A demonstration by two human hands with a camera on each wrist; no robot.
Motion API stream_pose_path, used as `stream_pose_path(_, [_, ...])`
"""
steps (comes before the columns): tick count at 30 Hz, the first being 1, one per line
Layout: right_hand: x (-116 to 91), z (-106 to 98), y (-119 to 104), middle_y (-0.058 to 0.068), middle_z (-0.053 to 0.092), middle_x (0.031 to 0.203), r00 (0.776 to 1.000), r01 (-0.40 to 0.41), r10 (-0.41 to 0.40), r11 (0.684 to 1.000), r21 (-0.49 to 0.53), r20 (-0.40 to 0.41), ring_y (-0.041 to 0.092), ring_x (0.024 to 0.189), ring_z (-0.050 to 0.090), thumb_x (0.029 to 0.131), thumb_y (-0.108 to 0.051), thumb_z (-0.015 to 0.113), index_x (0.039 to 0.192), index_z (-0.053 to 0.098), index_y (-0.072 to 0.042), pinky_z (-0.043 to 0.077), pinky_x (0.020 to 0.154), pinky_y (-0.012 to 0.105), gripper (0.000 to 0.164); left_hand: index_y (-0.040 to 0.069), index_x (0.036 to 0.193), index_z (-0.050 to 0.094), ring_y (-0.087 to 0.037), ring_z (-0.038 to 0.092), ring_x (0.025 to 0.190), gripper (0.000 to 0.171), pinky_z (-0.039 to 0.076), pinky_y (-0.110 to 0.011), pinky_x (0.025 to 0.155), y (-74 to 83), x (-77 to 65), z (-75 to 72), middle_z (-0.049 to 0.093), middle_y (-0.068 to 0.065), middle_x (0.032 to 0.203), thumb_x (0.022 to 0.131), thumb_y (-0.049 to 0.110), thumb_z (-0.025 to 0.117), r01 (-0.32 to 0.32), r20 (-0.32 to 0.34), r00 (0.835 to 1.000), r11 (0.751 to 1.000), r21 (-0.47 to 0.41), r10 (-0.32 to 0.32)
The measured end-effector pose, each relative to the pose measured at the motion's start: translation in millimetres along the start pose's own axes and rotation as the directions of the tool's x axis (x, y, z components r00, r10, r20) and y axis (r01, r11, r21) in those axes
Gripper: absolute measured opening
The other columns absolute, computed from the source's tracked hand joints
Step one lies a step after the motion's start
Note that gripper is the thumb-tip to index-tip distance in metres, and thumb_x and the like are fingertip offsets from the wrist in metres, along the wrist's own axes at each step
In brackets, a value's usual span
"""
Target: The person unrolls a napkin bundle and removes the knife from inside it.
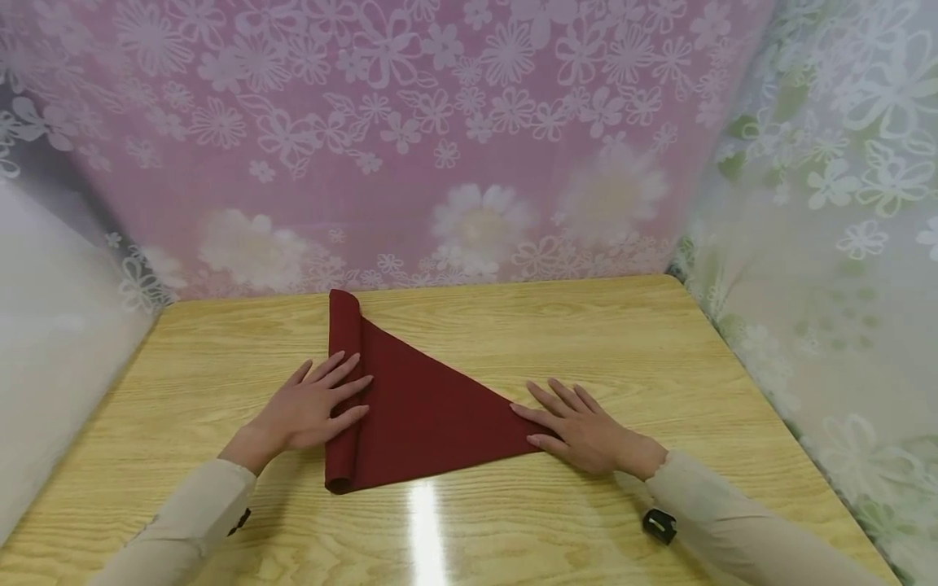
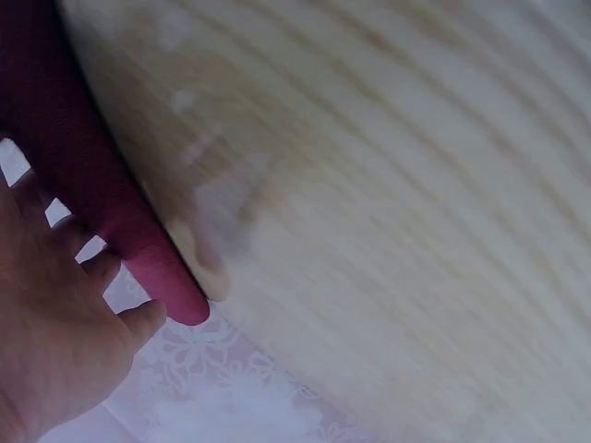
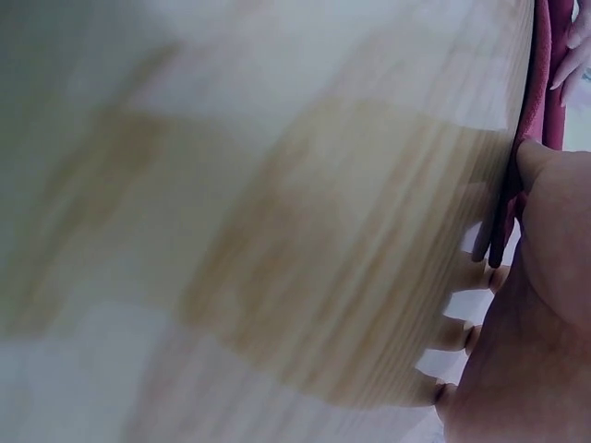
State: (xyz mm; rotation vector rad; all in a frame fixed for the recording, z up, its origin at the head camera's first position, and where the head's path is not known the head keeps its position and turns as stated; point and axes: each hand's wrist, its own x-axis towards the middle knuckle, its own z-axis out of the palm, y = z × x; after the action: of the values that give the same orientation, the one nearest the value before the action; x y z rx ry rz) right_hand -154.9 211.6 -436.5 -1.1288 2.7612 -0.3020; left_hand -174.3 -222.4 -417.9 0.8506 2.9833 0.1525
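A dark red cloth [image 1: 432, 407] lies on the wooden table, its left side rolled into a tube and the rest a flat triangle tapering to the right. Across the rolled part [image 1: 344, 325] rests my left hand [image 1: 311, 407], fingers spread and fairly straight. My right hand [image 1: 586, 431] lies at the pointed right end, with thumb and index finger on the cloth and the other fingers on the wood beyond it. In the left wrist view the roll [image 2: 102, 175] runs under the fingers. The right wrist view shows the cloth's edge [image 3: 536, 101] by the thumb.
The light wooden table [image 1: 586, 342] reaches back to a pink flowered curtain [image 1: 469, 146]. Pale flowered sheets stand along the right side [image 1: 843, 244] and the left side [image 1: 59, 325]. A small black clip [image 1: 659, 526] shows by the right sleeve.
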Motion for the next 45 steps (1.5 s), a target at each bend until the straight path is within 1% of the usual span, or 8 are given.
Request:
stream_pose_path(2, [0.3, 0.4, 0.3, 0.016, 0.021, 0.156, 1.000, 0.005, -0.005, 1.000, -0.004, -0.009, 0.044, 0.139, 0.016, 0.103, -0.036, 0.041, 0.150, 0.037, -0.023, 0.016, 0.105, 0.065, 0.049, 0.020, 0.143, 0.049, -0.031, 0.019, 0.142, 0.059, 0.017, -0.059, 0.109, -2.0, -1.3, 2.5, 0.029, -0.010, 0.154, 0.097, 0.056, 0.043, 0.004, -0.019, 1.000, 1.000, 0.010, -0.004])
stream_pose_path(4, [0.9, 0.7, 0.7, 0.015, 0.020, 0.156, 1.000, 0.002, -0.002, 1.000, -0.010, -0.006, 0.043, 0.140, 0.016, 0.103, -0.036, 0.041, 0.150, 0.036, -0.023, 0.015, 0.106, 0.065, 0.049, 0.021, 0.144, 0.048, -0.031, 0.020, 0.142, 0.062, 0.017, -0.058, 0.109, -4.9, -3.2, 4.9, 0.028, -0.009, 0.154, 0.095, 0.059, 0.043, 0.011, -0.031, 0.999, 1.000, 0.007, -0.011])
stream_pose_path(10, [2.2, 1.2, 1.0, 0.014, 0.018, 0.157, 1.000, -0.007, 0.008, 0.999, -0.034, 0.009, 0.042, 0.141, 0.014, 0.103, -0.038, 0.040, 0.151, 0.035, -0.023, 0.015, 0.107, 0.064, 0.050, 0.021, 0.147, 0.042, -0.030, 0.016, 0.143, 0.062, 0.015, -0.058, 0.110, -10.7, -11.0, 6.9, 0.024, -0.009, 0.155, 0.096, 0.056, 0.044, 0.028, -0.012, 1.000, 0.998, -0.051, -0.029])
stream_pose_path(18, [2.9, 0.2, -1.7, 0.014, 0.019, 0.156, 1.000, -0.006, 0.007, 0.999, -0.038, 0.014, 0.041, 0.141, 0.015, 0.103, -0.038, 0.040, 0.150, 0.035, -0.023, 0.015, 0.107, 0.063, 0.050, 0.020, 0.149, 0.039, -0.031, 0.015, 0.143, 0.061, 0.016, -0.061, 0.108, -10.7, -15.1, 6.8, 0.020, -0.009, 0.157, 0.098, 0.053, 0.043, 0.035, 0.012, 0.999, 0.997, -0.071, -0.034])
stream_pose_path(23, [2.6, -0.8, -1.1, 0.013, 0.018, 0.157, 1.000, -0.013, 0.014, 0.999, -0.041, 0.021, 0.041, 0.141, 0.014, 0.103, -0.038, 0.039, 0.151, 0.035, -0.023, 0.015, 0.107, 0.063, 0.050, 0.021, 0.150, 0.036, -0.031, 0.014, 0.143, 0.062, 0.015, -0.061, 0.109, -9.8, -14.2, 9.8, 0.018, -0.008, 0.157, 0.098, 0.055, 0.040, 0.043, 0.020, 0.999, 0.997, -0.069, -0.042])
stream_pose_path(29, [2.5, -0.5, 0.6, 0.013, 0.018, 0.157, 0.999, -0.017, 0.018, 0.999, -0.037, 0.027, 0.041, 0.141, 0.014, 0.104, -0.040, 0.038, 0.151, 0.034, -0.024, 0.014, 0.108, 0.063, 0.050, 0.022, 0.150, 0.035, -0.030, 0.016, 0.143, 0.061, 0.014, -0.059, 0.110, -9.2, -12.7, 11.1, 0.020, -0.008, 0.157, 0.099, 0.054, 0.040, 0.029, 0.003, 1.000, 0.999, -0.027, -0.029])
stream_pose_path(38, [-0.9, 7.2, 6.6, 0.013, 0.020, 0.156, 1.000, 0.010, -0.010, 1.000, 0.010, -0.026, 0.044, 0.139, 0.016, 0.103, -0.040, 0.039, 0.150, 0.035, -0.027, 0.016, 0.105, 0.066, 0.049, 0.019, 0.143, 0.048, -0.030, 0.025, 0.140, 0.056, 0.018, -0.057, 0.109, -3.8, -5.3, 9.7, 0.032, -0.010, 0.152, 0.097, 0.051, 0.046, -0.038, -0.069, 0.997, 0.999, 0.018, 0.039])
stream_pose_path(45, [-0.8, 3.7, 3.7, 0.015, 0.021, 0.156, 1.000, 0.004, -0.004, 1.000, -0.003, -0.015, 0.043, 0.139, 0.016, 0.103, -0.038, 0.040, 0.150, 0.036, -0.023, 0.015, 0.105, 0.066, 0.049, 0.017, 0.143, 0.048, -0.031, 0.025, 0.140, 0.062, 0.015, -0.057, 0.110, 3.9, 0.7, 5.1, 0.035, -0.010, 0.151, 0.095, 0.057, 0.046, -0.046, -0.019, 0.999, 0.999, 0.029, 0.046])
